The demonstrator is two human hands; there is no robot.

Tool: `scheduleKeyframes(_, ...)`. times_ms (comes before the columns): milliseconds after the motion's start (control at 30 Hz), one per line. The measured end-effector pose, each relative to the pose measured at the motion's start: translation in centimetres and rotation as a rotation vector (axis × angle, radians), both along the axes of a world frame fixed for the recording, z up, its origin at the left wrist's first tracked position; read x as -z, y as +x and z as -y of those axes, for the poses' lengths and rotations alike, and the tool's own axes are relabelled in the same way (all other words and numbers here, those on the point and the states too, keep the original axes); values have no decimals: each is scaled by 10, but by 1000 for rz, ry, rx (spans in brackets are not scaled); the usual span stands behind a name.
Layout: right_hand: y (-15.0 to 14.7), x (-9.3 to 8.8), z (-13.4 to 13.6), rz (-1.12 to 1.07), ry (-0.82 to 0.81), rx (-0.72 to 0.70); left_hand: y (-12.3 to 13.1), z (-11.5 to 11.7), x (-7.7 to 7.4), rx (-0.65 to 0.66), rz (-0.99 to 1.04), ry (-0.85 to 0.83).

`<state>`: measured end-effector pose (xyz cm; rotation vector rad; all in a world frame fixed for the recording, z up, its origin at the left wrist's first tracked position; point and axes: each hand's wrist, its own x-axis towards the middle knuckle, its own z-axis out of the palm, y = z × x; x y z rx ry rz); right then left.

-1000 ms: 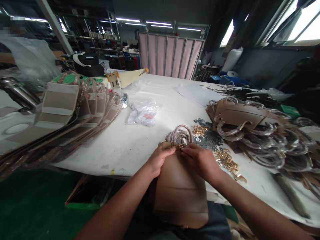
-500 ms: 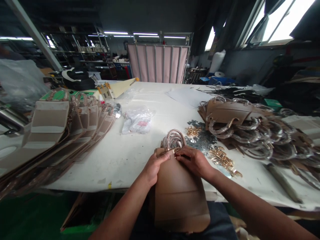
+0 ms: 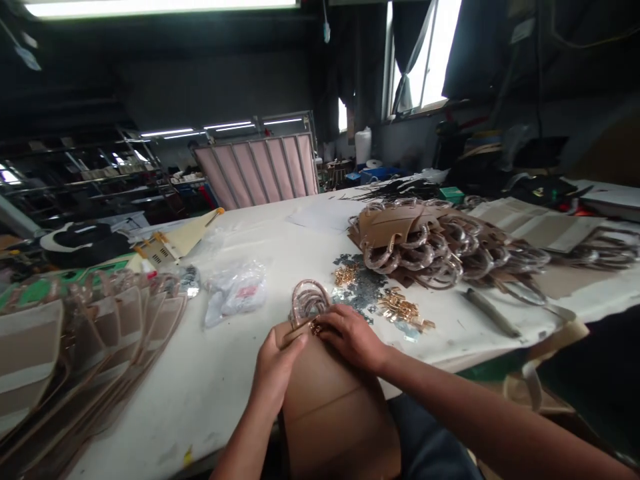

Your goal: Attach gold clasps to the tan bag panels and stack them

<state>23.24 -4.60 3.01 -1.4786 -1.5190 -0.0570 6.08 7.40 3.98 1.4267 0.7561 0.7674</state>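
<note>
Mostly cluttered white worktable [image 3: 220, 373], tan bag [image 3: 330, 413] at edge; dim workshop.

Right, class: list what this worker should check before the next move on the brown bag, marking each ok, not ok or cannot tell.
1. Left hand grips the brown bag at its top edge: ok.
2. Right hand fingertips on the gold fitting: ok.
3. Fitting pinched firmly: cannot tell.
4. Wrapped handle free above both hands: ok.
5. Spare gold clasps on the table near the right hand: ok.
</note>
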Motion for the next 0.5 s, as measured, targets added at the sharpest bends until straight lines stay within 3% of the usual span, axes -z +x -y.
scheduleKeyframes(100,4,-5,30,-2,137,122,-1,-1,5,-208,-213,294)
scheduleKeyframes(200,32,9,73,-50,139,329,-3,-2,11,-218,-322,562)
scheduleKeyframes(267,60,29,106,-56,13,520,-3,0,14,-203,-362,695)
scheduleKeyframes(367,99,59,150,-51,-358,795,0,6,18,-235,-431,747)
scheduleKeyframes(433,113,71,166,-15,-549,849,4,10,20,-260,-477,756)
scheduleKeyframes(500,117,76,172,37,-633,834,6,11,22,-296,-510,753)
